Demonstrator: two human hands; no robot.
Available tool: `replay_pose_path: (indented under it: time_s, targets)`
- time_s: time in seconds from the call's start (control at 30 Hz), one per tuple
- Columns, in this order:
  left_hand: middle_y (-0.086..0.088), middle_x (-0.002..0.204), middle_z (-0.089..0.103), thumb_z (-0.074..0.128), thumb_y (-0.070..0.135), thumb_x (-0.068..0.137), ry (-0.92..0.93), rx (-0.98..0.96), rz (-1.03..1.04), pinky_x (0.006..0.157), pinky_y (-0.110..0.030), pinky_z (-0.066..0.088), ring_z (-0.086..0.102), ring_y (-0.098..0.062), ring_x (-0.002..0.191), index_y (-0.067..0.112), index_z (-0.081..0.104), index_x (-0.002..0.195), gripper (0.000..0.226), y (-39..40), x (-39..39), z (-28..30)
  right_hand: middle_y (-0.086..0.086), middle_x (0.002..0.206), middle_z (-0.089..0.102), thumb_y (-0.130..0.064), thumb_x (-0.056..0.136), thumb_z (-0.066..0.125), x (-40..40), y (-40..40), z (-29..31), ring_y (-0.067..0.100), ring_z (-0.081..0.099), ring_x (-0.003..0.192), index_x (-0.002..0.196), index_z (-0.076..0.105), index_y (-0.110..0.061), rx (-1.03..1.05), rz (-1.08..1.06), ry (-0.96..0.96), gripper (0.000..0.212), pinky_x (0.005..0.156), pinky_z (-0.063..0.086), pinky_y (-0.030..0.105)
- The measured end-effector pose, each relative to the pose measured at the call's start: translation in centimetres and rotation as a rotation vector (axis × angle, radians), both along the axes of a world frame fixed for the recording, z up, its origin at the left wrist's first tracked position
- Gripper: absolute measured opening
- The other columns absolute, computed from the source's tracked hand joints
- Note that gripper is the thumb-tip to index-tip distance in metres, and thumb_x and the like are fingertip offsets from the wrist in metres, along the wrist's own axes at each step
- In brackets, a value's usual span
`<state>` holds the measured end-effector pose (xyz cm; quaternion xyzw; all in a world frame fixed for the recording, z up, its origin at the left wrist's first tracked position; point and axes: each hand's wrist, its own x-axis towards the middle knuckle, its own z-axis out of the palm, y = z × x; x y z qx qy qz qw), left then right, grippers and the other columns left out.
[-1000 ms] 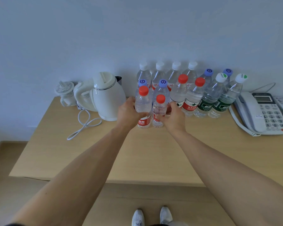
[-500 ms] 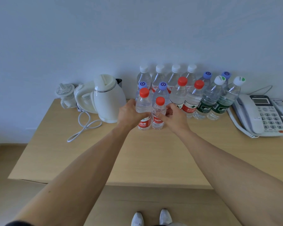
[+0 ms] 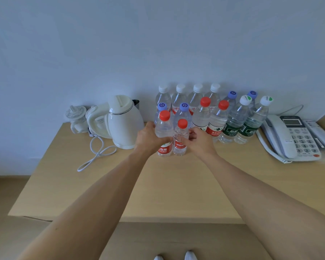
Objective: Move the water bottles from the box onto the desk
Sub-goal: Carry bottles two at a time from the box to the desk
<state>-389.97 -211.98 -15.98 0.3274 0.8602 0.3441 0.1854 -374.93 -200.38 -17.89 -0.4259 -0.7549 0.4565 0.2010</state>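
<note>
Head view: my left hand [image 3: 148, 136] is wrapped round the taller red-capped bottle [image 3: 164, 134], fingers curled round its far side out of sight, thumb side against the near wall just above the red label. My right hand [image 3: 199, 140] pinches the shorter red-capped bottle [image 3: 180, 139] at mid-body, fingertips [image 3: 192, 130] curled onto its right flank. Both bottles stand upright, long axes vertical, bases on the desk [image 3: 158, 184], touching or nearly so, side by side. From my left hand its bottle lies at 3 o'clock; from my right hand its bottle lies at 9 o'clock, so each hand is nearest its own. Behind them at 12 o'clock, the earlier rows: two blue-capped bottles [image 3: 183, 113] close behind, white caps against the wall, red and green-labelled ones toward 2 o'clock. Kettle [image 3: 123, 121] at 10 o'clock, phone [image 3: 291, 136] at 3. No box in view. Judgement: both seem seated; letting go means opening outward, left to 9, right to 3, without nudging the pair.
</note>
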Motion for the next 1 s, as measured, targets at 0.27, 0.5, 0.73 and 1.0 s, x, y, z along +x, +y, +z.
replay_pose_path:
  time_s: [0.27,0.5,0.73,1.0]
  targets:
    - [0.000,0.089,0.064,0.079,0.042,0.077,0.089,0.006,-0.017,0.052,-0.020,0.034,0.058,-0.019,0.080,0.012,0.059,0.102,0.043,0.0,-0.1,1.4,0.004,0.088,0.071,-0.038,0.076,0.083,-0.3,0.3,1.1,0.022,0.066,0.085,0.097,0.066,-0.012,0.136,-0.028,-0.055,0.038,0.078,0.053,0.036]
    - [0.003,0.088,0.060,0.079,0.044,0.078,0.093,-0.030,-0.010,0.052,-0.020,0.033,0.055,-0.018,0.081,0.015,0.057,0.102,0.043,0.1,0.1,1.6,0.005,0.091,0.071,-0.035,0.078,0.083,-0.4,0.7,1.3,0.021,0.067,0.088,0.098,0.067,-0.009,0.138,-0.004,-0.088,0.036,0.081,0.054,0.038]
    - [-0.003,0.106,0.060,0.080,0.043,0.077,0.066,-0.076,-0.053,0.069,-0.030,0.039,0.051,-0.019,0.091,0.014,0.050,0.125,0.063,-0.5,0.3,1.6,0.004,0.097,0.072,-0.039,0.078,0.083,0.3,0.2,1.7,0.019,0.066,0.092,0.107,0.066,-0.010,0.112,-0.011,-0.109,0.044,0.082,0.053,0.036]
    - [-0.003,0.087,0.054,0.052,0.028,0.093,0.241,-0.296,0.028,0.072,-0.032,0.042,0.057,-0.030,0.085,0.017,0.046,0.074,0.022,-1.8,0.7,3.0,0.005,0.108,0.070,-0.026,0.088,0.070,3.7,0.0,2.2,0.023,0.064,0.101,0.114,0.064,-0.014,0.151,-0.109,-0.195,0.030,0.088,0.052,0.038]
